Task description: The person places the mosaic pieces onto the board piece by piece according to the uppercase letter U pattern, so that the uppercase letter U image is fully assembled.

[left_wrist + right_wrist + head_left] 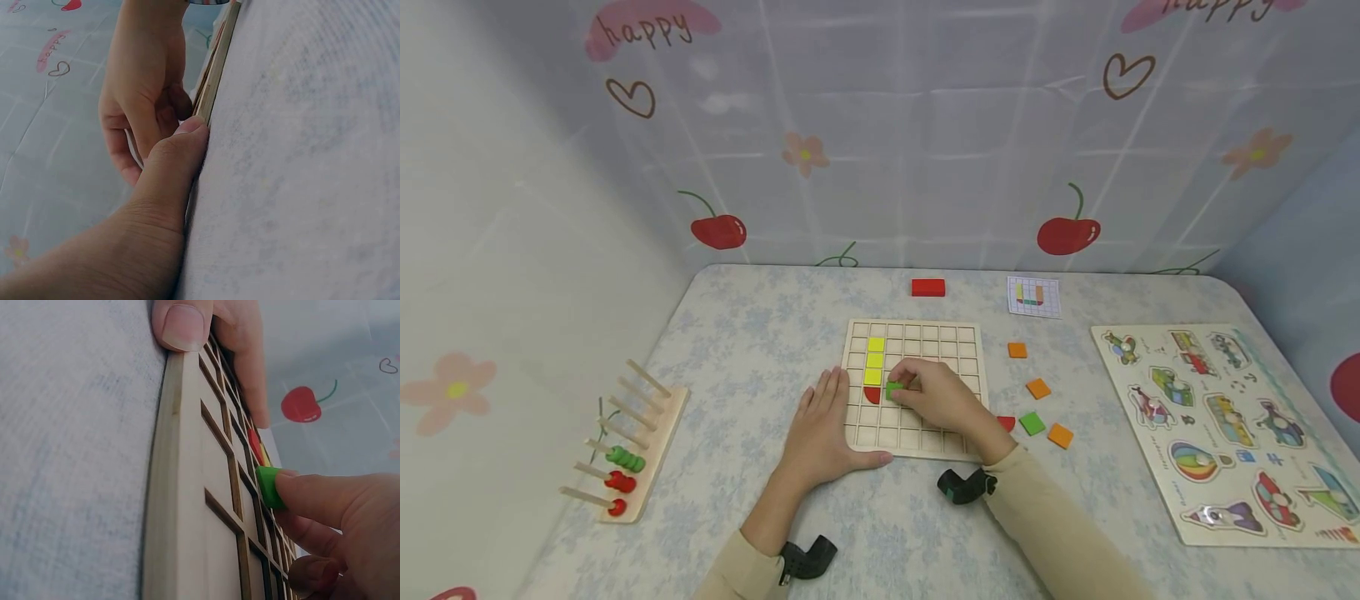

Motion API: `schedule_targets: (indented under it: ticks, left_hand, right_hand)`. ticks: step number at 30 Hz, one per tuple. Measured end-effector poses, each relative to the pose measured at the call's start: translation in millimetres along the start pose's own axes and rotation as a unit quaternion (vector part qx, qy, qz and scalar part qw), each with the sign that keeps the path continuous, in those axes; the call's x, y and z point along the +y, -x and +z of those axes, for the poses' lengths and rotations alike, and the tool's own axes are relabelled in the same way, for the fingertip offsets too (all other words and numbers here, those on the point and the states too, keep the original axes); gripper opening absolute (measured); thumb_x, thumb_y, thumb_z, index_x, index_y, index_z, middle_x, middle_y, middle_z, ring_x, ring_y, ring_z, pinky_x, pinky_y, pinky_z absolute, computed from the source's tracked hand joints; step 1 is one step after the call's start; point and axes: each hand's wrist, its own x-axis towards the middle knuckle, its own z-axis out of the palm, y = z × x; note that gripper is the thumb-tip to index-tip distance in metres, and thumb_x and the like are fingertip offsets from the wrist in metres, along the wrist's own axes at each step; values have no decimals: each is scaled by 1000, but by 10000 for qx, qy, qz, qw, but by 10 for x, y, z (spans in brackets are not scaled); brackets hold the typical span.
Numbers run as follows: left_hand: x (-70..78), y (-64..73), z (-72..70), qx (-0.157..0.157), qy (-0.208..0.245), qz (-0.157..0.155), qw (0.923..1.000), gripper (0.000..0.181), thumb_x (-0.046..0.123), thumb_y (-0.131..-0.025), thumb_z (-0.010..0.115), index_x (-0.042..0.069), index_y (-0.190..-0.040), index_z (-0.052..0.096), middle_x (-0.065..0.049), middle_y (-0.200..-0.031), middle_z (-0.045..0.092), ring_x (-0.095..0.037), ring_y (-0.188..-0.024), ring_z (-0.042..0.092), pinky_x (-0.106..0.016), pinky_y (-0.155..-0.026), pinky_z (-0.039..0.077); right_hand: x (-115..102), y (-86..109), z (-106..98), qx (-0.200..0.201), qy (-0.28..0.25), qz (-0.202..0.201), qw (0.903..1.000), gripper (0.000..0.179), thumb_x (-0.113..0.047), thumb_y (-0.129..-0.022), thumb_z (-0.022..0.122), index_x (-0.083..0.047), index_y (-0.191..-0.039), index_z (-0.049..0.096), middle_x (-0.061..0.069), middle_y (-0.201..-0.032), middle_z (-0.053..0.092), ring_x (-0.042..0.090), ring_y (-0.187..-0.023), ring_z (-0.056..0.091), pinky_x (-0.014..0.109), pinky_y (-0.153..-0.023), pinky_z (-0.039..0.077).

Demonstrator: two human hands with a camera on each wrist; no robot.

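A wooden grid board [913, 437] lies on the table. On its left part, several yellow square tiles [875, 360] form a column, with a red quarter-round tile [872, 395] just below. My right hand [943, 400] pinches a green square tile [892, 391] to the right of that red piece. In the right wrist view the green tile [270, 487] is tilted against the grid; whether it sits in a cell I cannot tell. My left hand [820, 433] lies along the board's left side with straight fingers, its thumb [178, 153] at the near edge.
Right of the board are several orange tiles [1038, 388], a green tile [1032, 423] and a partly covered red piece [1007, 423]. Behind lie a red block [928, 287] and a pattern card [1033, 297]. A peg stand [655, 450] is left, a picture puzzle [1187, 417] right.
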Motion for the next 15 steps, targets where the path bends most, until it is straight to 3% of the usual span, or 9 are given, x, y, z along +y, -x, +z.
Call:
schedule_targets:
  ticks: [6, 15]
  left_hand:
    - [3, -3, -3, -11, -25, -9, 10000, 141, 91, -63, 60, 2, -159, 5, -12, -168, 6, -25, -156, 5, -50, -126, 10]
    - [11, 5, -20, -47, -15, -8, 10000, 141, 91, -63, 60, 2, -158, 4, -12, -168, 5, -25, -156, 4, -50, -126, 10]
  right_hand:
    - [-20, -16, 28, 13, 248, -20, 9997, 9, -21, -89, 75, -20, -98, 71, -9, -87, 63, 11, -78, 57, 29, -73, 49]
    - [-40, 13, 32, 47, 507, -61, 9987, 11, -23, -87, 78, -21, -96, 73, -10, -97, 64, 9, -86, 57, 30, -81, 51]
